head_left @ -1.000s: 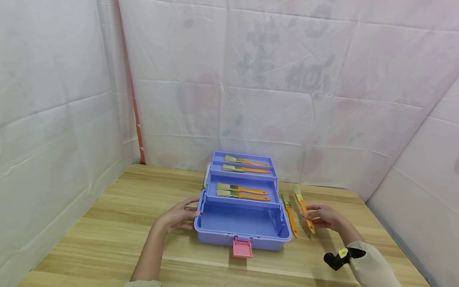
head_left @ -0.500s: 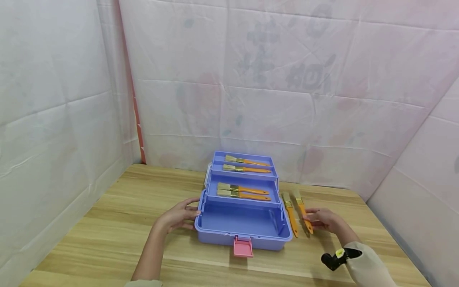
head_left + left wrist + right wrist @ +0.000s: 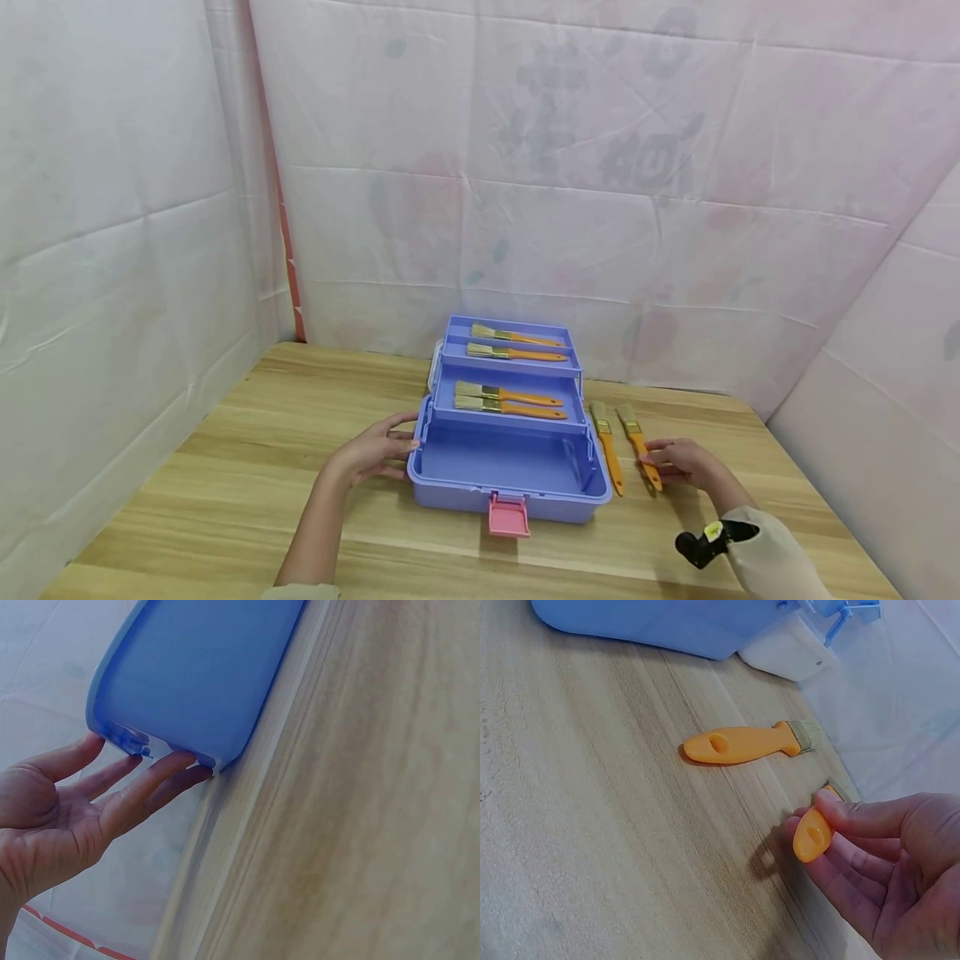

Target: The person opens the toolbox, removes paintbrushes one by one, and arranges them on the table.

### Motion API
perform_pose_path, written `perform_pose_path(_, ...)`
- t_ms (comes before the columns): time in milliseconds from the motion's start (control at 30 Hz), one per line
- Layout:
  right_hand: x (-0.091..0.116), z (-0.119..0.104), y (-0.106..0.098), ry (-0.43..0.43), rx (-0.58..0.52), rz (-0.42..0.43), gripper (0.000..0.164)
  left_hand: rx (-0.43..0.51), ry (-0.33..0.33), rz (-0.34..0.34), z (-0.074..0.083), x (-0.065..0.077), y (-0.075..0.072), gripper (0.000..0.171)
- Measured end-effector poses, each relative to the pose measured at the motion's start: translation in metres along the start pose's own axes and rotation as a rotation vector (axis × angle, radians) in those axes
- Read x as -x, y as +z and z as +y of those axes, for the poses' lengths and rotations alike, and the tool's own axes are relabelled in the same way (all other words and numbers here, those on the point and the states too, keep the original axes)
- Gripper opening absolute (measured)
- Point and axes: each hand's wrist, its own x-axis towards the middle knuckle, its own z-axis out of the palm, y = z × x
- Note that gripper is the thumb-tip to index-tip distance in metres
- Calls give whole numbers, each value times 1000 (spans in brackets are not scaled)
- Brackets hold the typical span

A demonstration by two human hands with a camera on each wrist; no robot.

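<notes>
A blue-purple tiered box (image 3: 510, 504) with a pink latch (image 3: 508, 517) stands open on the table. My left hand (image 3: 377, 450) rests against its left side, fingers mostly straight; in the left wrist view, the thumb touches near the rim and the fingertips meet the end wall. To the right of the box, my right hand (image 3: 681, 462) pinches the orange handle of a paintbrush (image 3: 633, 427) between thumb and fingers. A second paintbrush (image 3: 739, 745) lies alongside it, nearer the box. Several more brushes, such as a paintbrush (image 3: 517, 354), lie in the raised trays (image 3: 510, 379).
The box's deep lower compartment (image 3: 502, 462) faces me. Behind it leans a whitish lid (image 3: 434, 367). The wooden table (image 3: 300, 417) extends on both sides, bounded by white sheets (image 3: 465, 208). A black wrist device (image 3: 708, 542) sits at the right sleeve.
The paintbrush in my right hand has come down and slightly toward me, its bristle end now level with the neighbouring brush's. My left hand and the box have barely moved.
</notes>
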Motion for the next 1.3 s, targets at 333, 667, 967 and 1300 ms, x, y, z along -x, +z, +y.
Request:
perform_pose_path(333,-1,-3,2,3,106,27,48,-1,-3,3,1,1,1,61)
perform_pose_path(667,-5,1,3,-14,175,64,48,-12,8,-9,1,2,0,61)
perform_pose_path(967,-3,0,5,-32,181,80,48,-10,0,0,0,1,-1,61)
perform_pose_path(1300,-1,0,9,-52,260,126,44,0,3,-11,-1,0,-2,62)
